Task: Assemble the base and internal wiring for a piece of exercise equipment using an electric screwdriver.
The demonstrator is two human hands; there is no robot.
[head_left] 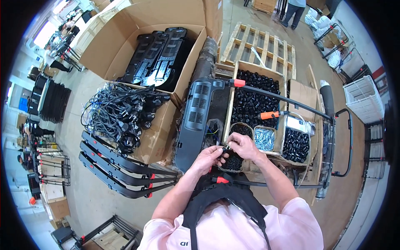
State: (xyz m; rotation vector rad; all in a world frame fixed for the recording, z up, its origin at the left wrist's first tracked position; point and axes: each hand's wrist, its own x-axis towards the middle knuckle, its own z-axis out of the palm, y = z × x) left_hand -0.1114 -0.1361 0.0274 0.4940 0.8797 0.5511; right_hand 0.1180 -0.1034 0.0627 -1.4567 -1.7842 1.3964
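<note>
Small part being held at bench.
A small metal-tipped part (227, 147) is being pinched between left hand (209, 158) and right hand (243, 146), just above a cup of black pieces (232, 162).

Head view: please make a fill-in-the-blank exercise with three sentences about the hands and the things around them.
1. Both hands, left hand and right hand, meet over a small ____ part.
2. The cables lie in a ____ box.
3. The pallet is made of ____.

Missing words: black; cardboard; wood
</note>
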